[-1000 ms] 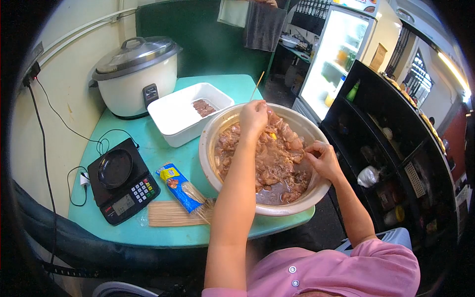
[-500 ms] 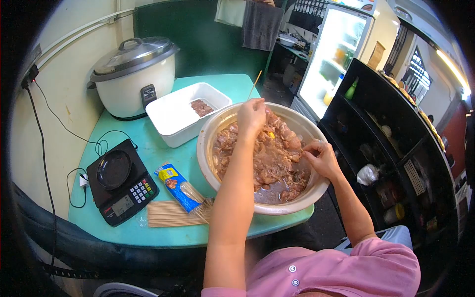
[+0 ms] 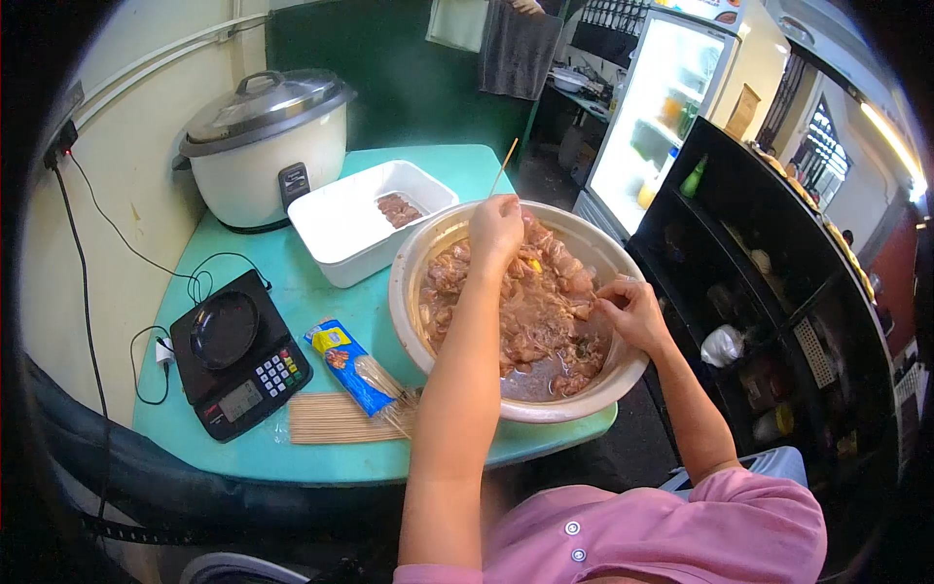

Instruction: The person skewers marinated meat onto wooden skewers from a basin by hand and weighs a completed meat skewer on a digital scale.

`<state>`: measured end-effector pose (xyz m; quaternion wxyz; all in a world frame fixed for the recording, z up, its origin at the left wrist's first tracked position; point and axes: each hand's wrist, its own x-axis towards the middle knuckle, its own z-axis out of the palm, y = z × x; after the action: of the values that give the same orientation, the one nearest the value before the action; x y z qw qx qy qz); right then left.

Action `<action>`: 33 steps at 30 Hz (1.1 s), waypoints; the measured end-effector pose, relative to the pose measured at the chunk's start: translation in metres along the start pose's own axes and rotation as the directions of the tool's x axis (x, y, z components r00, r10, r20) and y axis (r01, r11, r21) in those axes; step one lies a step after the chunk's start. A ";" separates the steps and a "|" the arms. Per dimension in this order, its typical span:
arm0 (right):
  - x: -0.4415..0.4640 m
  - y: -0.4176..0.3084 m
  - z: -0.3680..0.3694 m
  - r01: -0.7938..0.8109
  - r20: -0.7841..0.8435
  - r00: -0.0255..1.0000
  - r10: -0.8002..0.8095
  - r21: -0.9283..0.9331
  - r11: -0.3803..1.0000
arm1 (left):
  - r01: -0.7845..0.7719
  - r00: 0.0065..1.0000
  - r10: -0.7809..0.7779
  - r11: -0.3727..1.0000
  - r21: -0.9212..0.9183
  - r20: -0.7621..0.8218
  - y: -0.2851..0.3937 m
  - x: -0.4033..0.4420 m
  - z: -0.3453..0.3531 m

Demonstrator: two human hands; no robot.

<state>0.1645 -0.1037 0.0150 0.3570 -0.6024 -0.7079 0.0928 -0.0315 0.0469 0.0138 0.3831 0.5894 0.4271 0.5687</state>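
A large round bowl (image 3: 623, 380) holds raw sliced meat (image 3: 545, 302) in brownish liquid, with a small yellow bit among it. Over the bowl's far left part, my left hand (image 3: 496, 234) is closed around a thin wooden skewer (image 3: 504, 165), whose upper end sticks up above the fist. The skewer's lower end is hidden by the hand. My right hand (image 3: 630, 310) reaches in over the bowl's right side, with thumb and fingers pinched together at the edge of the meat. Behind the bowl stands a white rectangular tub (image 3: 331, 219) with a small row of meat (image 3: 397, 209) inside.
On the green table (image 3: 467, 165) are a big rice cooker (image 3: 263, 146), a black digital scale (image 3: 238, 355) with cables, a blue packet of skewers (image 3: 352, 370) and loose skewers (image 3: 341, 419). A black shelf (image 3: 759, 282) and lit glass-door fridge (image 3: 657, 117) stand to the right.
The view has shifted very slightly. Both hands, the skewer and the bowl stay practically where they were.
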 end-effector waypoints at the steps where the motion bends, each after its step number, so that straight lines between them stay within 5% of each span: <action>1: 0.000 0.000 0.000 0.000 0.000 1.000 0.000 0.000 1.000 | -0.010 1.000 0.010 1.000 -0.005 -0.001 -0.001 0.001 0.001; 12: 0.000 0.001 0.000 0.005 0.003 1.000 -0.005 -0.002 1.000 | -0.063 0.998 0.064 0.997 -0.050 0.014 -0.018 0.010 0.005; 20: 0.000 -0.001 0.000 -0.017 0.003 1.000 0.017 -0.010 1.000 | 0.050 0.998 -0.045 0.988 -0.146 0.034 0.013 -0.007 -0.005; 33: 0.000 0.002 0.001 0.001 -0.004 1.000 -0.001 0.004 1.000 | -0.074 0.997 0.073 0.996 -0.041 -0.026 0.012 -0.006 -0.004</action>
<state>0.1654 -0.1030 0.0133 0.3600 -0.6013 -0.7073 0.0927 -0.0345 0.0368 0.0235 0.3688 0.5895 0.3980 0.5984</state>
